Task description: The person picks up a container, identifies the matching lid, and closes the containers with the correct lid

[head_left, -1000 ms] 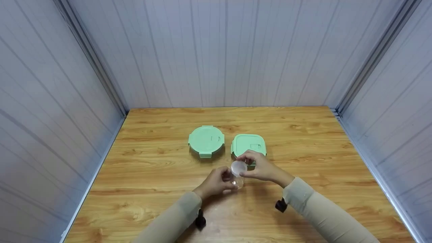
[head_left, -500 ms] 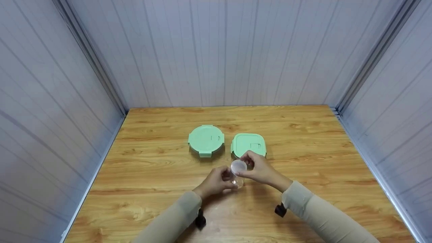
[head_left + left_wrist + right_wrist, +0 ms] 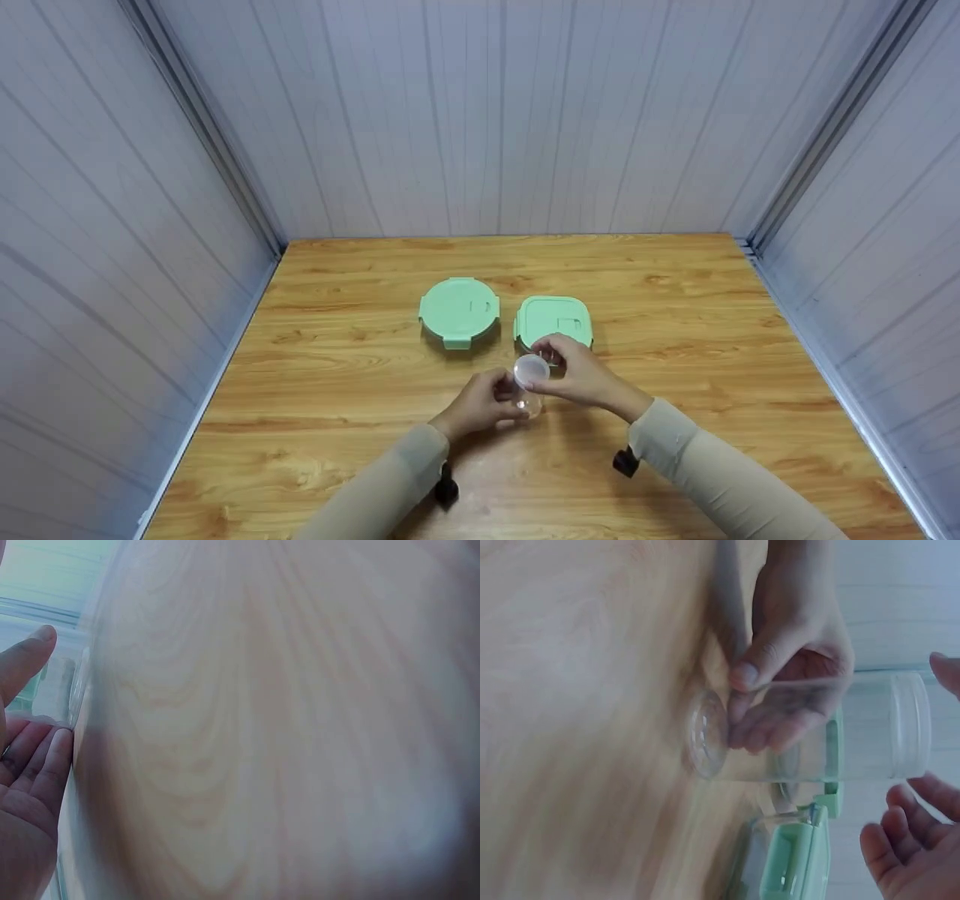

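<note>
A tall, clear jar [image 3: 866, 735] with a whitish screw lid [image 3: 532, 369] stands upright on the wooden table. My left hand [image 3: 480, 401] grips the jar's body low down, thumb on one side and fingers on the other; the left wrist view catches only part of this hand [image 3: 30, 787]. At the top, my right hand [image 3: 585, 379] holds the lid's rim between thumb and curled fingers. In the right wrist view this right hand [image 3: 922, 840] shows at the edge, its fingertips close around the lid.
Behind the jar sit a round food container [image 3: 457, 309] with a green clip lid and a square one [image 3: 553, 319], partly covered by my right hand. Pale panel walls [image 3: 480, 120] enclose the table [image 3: 337, 375] at the back and sides.
My right hand's fingers have shifted slightly around the lid's rim, the fingertips moving a little to the right. The left hand and the jar stay in place.
</note>
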Motion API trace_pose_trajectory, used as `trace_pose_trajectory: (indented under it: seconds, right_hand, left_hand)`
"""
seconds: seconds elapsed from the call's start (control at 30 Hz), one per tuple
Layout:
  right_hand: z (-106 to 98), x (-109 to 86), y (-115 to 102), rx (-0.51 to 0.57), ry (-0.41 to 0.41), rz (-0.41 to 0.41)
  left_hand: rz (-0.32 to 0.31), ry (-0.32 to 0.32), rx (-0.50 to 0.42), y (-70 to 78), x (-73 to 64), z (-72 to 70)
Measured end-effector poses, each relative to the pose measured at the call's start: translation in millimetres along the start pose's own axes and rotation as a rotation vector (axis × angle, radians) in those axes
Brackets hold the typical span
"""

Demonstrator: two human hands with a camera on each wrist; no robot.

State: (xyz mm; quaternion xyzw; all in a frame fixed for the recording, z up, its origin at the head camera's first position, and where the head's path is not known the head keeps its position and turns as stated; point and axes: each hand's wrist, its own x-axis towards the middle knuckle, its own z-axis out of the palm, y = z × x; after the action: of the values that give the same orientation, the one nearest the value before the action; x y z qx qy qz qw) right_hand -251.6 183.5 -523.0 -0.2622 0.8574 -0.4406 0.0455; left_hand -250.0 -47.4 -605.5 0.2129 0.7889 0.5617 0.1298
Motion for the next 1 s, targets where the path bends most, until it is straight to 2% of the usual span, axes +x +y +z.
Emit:
trace_pose_trajectory:
  seconds: [0.27, 0.4, 0.63, 0.8, 1.0]
  right_hand:
    - [-10, 5.7, -1, 0.032, -0.149, -0.033]
    - [-11, 7.9, 1, 0.052, -0.179, -0.035]
    - [-11, 7.5, 4, 0.058, -0.151, -0.04]
    - [-8, 5.8, 7, 0.046, -0.096, -0.031]
    - [0, 1.4, 10, 0.089, -0.011, -0.006]
  left_hand:
    - [-0.008, 0.006, 0.031, -1.2, 0.5, -0.7]
    - [-0.01, 0.01, 0.032, -1.1, 0.3, -1.0]
    - [-0.022, 0.01, 0.038, -1.3, 0.4, -1.2]
    - [-0.024, 0.007, 0.036, -1.8, 0.9, -1.1]
    - [-0.008, 0.01, 0.024, -0.3, 0.0, -0.6]
